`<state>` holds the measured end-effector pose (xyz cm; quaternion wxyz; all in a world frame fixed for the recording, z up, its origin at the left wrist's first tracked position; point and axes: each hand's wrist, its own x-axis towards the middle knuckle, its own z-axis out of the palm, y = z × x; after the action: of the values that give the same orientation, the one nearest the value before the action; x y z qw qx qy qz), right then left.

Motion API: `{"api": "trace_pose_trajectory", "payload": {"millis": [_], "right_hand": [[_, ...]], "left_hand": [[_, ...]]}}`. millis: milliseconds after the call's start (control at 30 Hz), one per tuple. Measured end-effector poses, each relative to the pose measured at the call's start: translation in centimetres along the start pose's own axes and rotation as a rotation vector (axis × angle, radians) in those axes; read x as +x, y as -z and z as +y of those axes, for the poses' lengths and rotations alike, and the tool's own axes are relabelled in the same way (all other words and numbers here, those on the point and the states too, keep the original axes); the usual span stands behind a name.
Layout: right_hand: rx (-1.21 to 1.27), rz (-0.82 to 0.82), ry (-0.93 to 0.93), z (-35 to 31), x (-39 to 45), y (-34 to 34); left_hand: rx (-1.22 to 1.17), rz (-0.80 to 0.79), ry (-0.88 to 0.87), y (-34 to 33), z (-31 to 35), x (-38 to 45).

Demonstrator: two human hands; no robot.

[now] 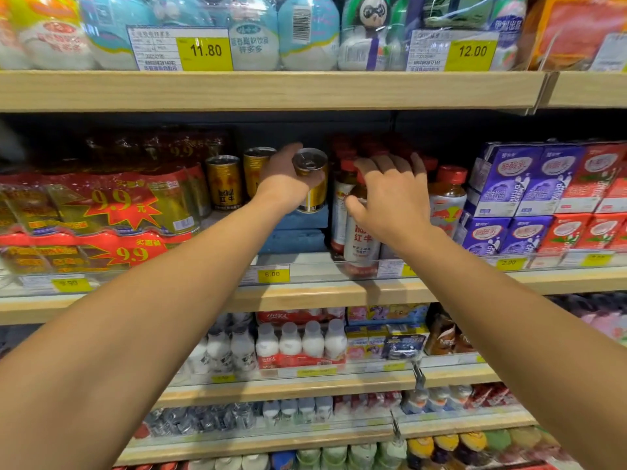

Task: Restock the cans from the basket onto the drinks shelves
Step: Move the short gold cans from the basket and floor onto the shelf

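Gold can going onto middle drinks shelf

Left hand [286, 179] has its grip closed around a gold can [311, 179], held upright over a blue block [302, 218] on the middle shelf [305, 293]. Two matching gold cans [224, 181] stand just left of the held can. Right hand [390, 195], just right of it, grip spread open, fingers resting on red-capped bottles [359, 228].

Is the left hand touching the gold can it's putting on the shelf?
Touching. The head view shows the left hand wrapped around the gold can, fingers against its side.
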<state>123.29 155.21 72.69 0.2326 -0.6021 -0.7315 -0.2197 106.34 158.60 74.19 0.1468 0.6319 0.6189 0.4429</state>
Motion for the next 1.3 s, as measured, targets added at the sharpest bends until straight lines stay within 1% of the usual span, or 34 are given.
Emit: {"api": "trace_pose_trajectory", "payload": {"millis": [167,300,400,500,567,667,733,900,1000,1100,1300], "right_hand": [[0.019,0.008,-0.008,0.0,0.0,-0.1],[0.026,0.022,-0.008,0.0,0.0,-0.1],[0.024,0.022,-0.008,0.1,0.0,-0.1],[0.023,0.019,-0.005,0.1,-0.1,-0.3],[0.028,0.017,-0.01,0.0,-0.1,-0.3],[0.033,0.022,-0.019,-0.1,0.0,-0.3],[0.034,0.016,-0.028,-0.1,-0.1,-0.3],[0.032,0.01,-0.038,-0.3,-0.2,0.0],[0.024,-0.005,-0.047,-0.3,-0.3,0.1],[0.035,0.014,-0.043,-0.4,-0.4,0.2],[0.042,0.024,-0.042,-0.5,-0.4,0.1]], "left_hand": [[0.052,0.0,0.024,-1.0,-0.2,0.6],[0.128,0.023,-0.066,-1.5,-0.5,0.5],[0.225,-0.014,-0.121,-1.4,-0.7,0.2],[0.38,-0.093,-0.133,-0.9,-0.9,0.1],[0.479,-0.112,-0.142,-0.5,-0.9,0.3],[0.725,-0.057,-0.261,0.0,-0.8,0.5],[0.826,-0.009,-0.327,0.3,-1.1,0.7],[0.913,0.071,-0.401,0.6,-1.3,1.6],[0.96,0.109,-0.382,0.5,-1.1,2.0],[0.983,0.136,-0.382,0.2,-1.2,2.4],[0.887,0.014,-0.426,0.7,-2.3,3.4]]}}
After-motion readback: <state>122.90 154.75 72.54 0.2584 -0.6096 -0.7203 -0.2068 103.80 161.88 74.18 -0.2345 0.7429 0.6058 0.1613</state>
